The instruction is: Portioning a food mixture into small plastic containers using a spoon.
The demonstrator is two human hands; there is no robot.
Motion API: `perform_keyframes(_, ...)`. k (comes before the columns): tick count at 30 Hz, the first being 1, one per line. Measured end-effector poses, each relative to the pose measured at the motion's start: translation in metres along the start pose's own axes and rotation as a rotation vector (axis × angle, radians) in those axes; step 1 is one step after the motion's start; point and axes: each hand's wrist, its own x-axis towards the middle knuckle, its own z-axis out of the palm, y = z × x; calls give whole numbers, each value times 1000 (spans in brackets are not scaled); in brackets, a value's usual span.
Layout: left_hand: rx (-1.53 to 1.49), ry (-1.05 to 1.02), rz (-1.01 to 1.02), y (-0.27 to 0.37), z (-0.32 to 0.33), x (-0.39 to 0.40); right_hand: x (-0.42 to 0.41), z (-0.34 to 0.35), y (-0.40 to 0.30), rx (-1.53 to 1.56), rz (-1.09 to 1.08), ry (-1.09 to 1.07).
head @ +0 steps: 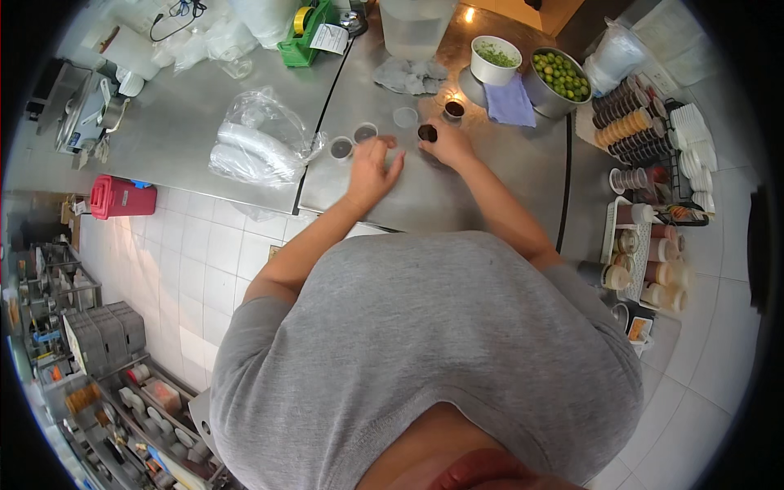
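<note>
My right hand (453,145) grips a small sauce cup (427,133) of dark liquid by its side, over the steel counter (404,196). Beyond it stands another dark-filled cup (454,109). A clear round lid (405,117) lies flat to the left of these. My left hand (370,171) hovers low with thumb and fingers apart, and nothing shows between them. Just past its knuckles is a cup (365,130) with dark contents, and a similar cup (341,147) sits to its left. Whether the left fingers touch the nearer cup is hidden.
Left lies a plastic bag (263,144) of stacked white pieces. Behind are a grey cloth (409,76), a liquid container (416,30) and a green tape dispenser (303,40). Rightward: a bowl (495,75) of chopped greens, a purple cloth (511,103), and a pot (548,104) of small green citrus fruits.
</note>
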Motion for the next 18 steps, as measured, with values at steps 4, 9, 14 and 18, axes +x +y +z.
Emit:
perform_keyframes(4,-1008,-84,-970,1,45,-17,-39,4,13,125,-3,6)
perform_keyframes(9,-1167,-90,-669,-4,67,-15,-68,8,21,240,-40,10)
perform_keyframes(14,-92,-252,429,6,59,-20,-70,15,31,235,-44,90)
perform_keyframes(18,52,-314,397,8,60,-24,-73,8,29,293,-38,6)
